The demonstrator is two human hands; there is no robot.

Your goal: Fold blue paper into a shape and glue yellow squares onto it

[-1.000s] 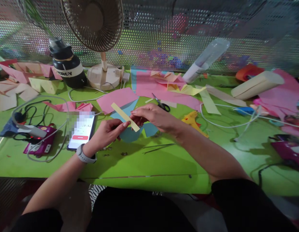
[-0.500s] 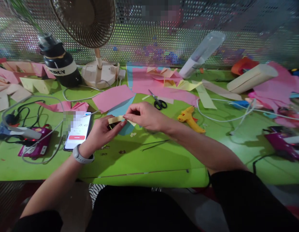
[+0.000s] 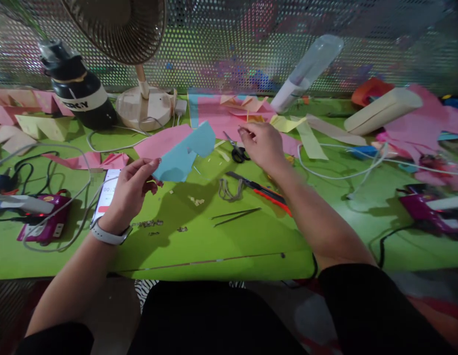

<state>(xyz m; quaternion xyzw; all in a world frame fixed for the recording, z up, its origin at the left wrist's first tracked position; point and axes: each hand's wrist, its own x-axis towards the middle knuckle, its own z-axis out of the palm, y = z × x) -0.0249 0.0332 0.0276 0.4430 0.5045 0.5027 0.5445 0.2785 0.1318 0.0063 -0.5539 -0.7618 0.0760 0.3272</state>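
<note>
My left hand (image 3: 130, 190) pinches a corner of a blue paper piece (image 3: 180, 157), which is raised above the table and has a notched edge. My right hand (image 3: 261, 143) is held to the right of the paper with fingertips pressed together; whether something tiny is between them cannot be made out. Beside it lie black scissors (image 3: 238, 153). Below are a red and black cutter (image 3: 269, 195), a loop of string (image 3: 230, 190) and tweezers (image 3: 236, 216). Small pale bits (image 3: 196, 201) lie on the green table (image 3: 214, 246).
A fan (image 3: 143, 106), a dark bottle (image 3: 84, 96) and a phone (image 3: 106, 190) are on the left. Pink paper (image 3: 221, 113), a clear bottle (image 3: 306, 74) and a paper roll (image 3: 384, 111) lie toward the back. Power strips (image 3: 47, 217) and cables flank the hands.
My hands have moved apart. The blue paper is now lifted in my left hand, the yellow strip is out of my fingers, and my right hand has moved right and up. The cutter and string have come into view.
</note>
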